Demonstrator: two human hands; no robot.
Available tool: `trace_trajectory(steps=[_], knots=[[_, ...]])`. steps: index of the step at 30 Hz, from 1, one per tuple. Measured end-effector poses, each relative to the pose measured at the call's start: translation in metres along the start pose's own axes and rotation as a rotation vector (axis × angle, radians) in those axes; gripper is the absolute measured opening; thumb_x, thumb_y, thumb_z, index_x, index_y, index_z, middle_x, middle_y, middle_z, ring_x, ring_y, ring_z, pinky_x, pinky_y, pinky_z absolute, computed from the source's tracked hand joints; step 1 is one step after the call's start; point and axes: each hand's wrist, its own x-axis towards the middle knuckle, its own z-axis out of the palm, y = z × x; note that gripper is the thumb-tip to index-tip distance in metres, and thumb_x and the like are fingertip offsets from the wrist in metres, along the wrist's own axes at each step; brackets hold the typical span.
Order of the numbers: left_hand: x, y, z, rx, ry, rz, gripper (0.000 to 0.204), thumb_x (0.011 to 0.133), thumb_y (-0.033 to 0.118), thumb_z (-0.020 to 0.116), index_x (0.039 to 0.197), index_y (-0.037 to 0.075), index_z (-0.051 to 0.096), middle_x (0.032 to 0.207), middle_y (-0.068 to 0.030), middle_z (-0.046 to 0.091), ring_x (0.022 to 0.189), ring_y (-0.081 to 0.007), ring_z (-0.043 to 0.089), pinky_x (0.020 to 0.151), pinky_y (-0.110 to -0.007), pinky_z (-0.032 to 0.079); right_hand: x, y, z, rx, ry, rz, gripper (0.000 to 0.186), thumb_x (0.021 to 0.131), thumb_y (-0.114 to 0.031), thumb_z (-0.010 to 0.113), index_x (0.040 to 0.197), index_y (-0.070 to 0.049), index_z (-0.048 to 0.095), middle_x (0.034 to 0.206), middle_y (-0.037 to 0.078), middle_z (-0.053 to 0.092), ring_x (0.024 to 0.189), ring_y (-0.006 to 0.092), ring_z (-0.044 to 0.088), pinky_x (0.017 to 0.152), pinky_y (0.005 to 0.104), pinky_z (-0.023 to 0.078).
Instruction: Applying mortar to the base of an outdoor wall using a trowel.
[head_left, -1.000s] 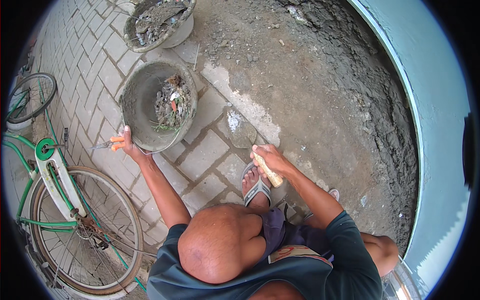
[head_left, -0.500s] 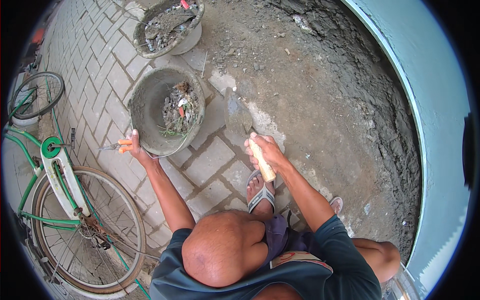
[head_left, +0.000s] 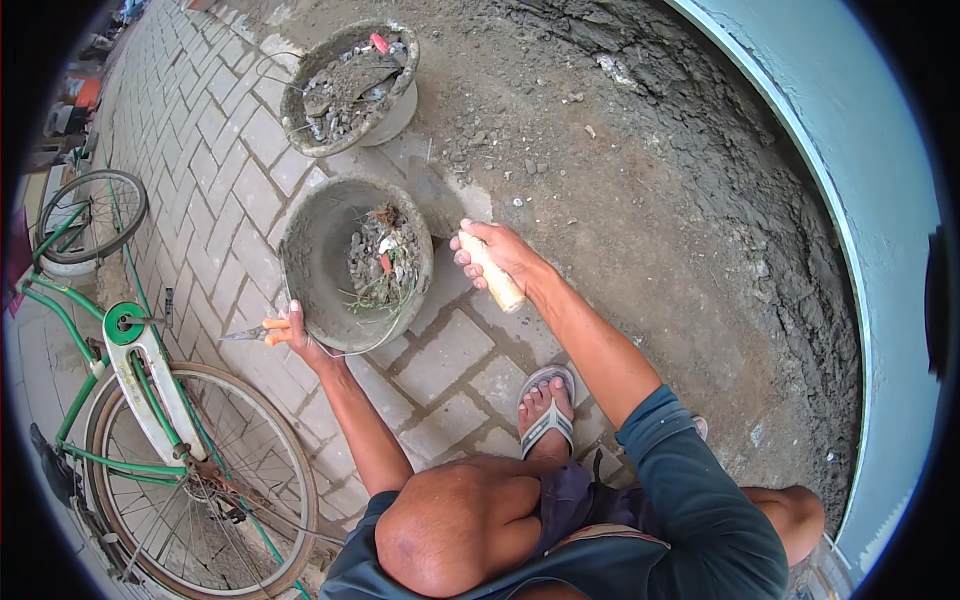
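Debris fills the bottom of the grey basin (head_left: 322, 262) right in front of me: a heap of grit, small stones, dry stalks and a few red and white scraps piled against its far side, while the near wall is bare and smeared with dried mud. The basin stands on the brick paving (head_left: 220, 160), at the edge where the bricks meet bare earth (head_left: 640, 200).

My left hand (head_left: 296, 334) rests against the basin's near rim, clenched around the orange handles of a pair of scissors (head_left: 252, 332), whose metal blades point away to my left over the bricks. My right hand (head_left: 498, 256) is beyond the basin's right side, over the seam between a pale patch of cement and the earth, and grips a pale wooden handle (head_left: 492, 274); I cannot tell what tool it belongs to, since its working end is hidden under my fingers.

A second basin (head_left: 392, 52), also grey and caked, sits farther off on top of a white bucket, loaded with rubble and one small red piece at its far rim. My foot in a grey sandal (head_left: 546, 412) is planted on the bricks below my right forearm. A green and white bicycle (head_left: 140, 400) stands to my left, well apart from the basins. A pale blue wall (head_left: 880, 200) curves along the right beyond the earth.
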Motion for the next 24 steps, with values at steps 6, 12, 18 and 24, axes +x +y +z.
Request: trace_trajectory(steps=[6, 12, 18, 24], knots=[[-0.003, 0.002, 0.006, -0.029, -0.022, -0.015, 0.027, 0.089, 0.014, 0.06, 0.111, 0.005, 0.046, 0.105, -0.012, 0.058, 0.096, -0.0253, 0.061, 0.087, -0.041, 0.052, 0.048, -0.003, -0.015, 0.851, -0.463, 0.209, 0.027, 0.099, -0.03, 0.046, 0.1, -0.004, 0.05, 0.073, 0.0, 0.049, 0.054, 0.0069, 0.046, 0.041, 0.0205, 0.041], [-0.001, 0.003, 0.002, 0.001, 0.026, -0.05, 0.023, 0.089, 0.014, 0.06, 0.107, 0.007, 0.047, 0.105, -0.0122, 0.058, 0.098, -0.0248, 0.061, 0.087, -0.041, 0.052, 0.002, -0.002, -0.075, 1.007, -0.609, 0.014, 0.03, 0.1, -0.031, 0.043, 0.1, -0.001, 0.05, 0.072, 0.0, 0.047, 0.049, 0.0061, 0.043, 0.037, 0.0219, 0.041], [-0.003, 0.002, 0.017, -0.011, -0.015, -0.015, 0.018, 0.089, 0.012, 0.061, 0.099, 0.008, 0.047, 0.1, -0.0117, 0.059, 0.091, -0.0249, 0.062, 0.084, -0.04, 0.054, -0.101, -0.028, -0.094, 0.014, -0.088, 0.023, 0.035, 0.098, -0.037, 0.049, 0.098, -0.002, 0.055, 0.069, 0.001, 0.052, 0.047, 0.0079, 0.047, 0.036, 0.0233, 0.041], [0.005, 0.004, 0.046, 0.069, 0.067, 0.109, 0.019, 0.086, 0.007, 0.065, 0.092, 0.011, 0.048, 0.089, -0.0075, 0.057, 0.083, -0.0202, 0.061, 0.08, -0.037, 0.055, -0.162, 0.033, -0.076, -0.187, 0.668, -0.108, 0.04, 0.098, -0.04, 0.047, 0.098, -0.001, 0.054, 0.069, 0.004, 0.053, 0.048, 0.0128, 0.051, 0.04, 0.0302, 0.045]])
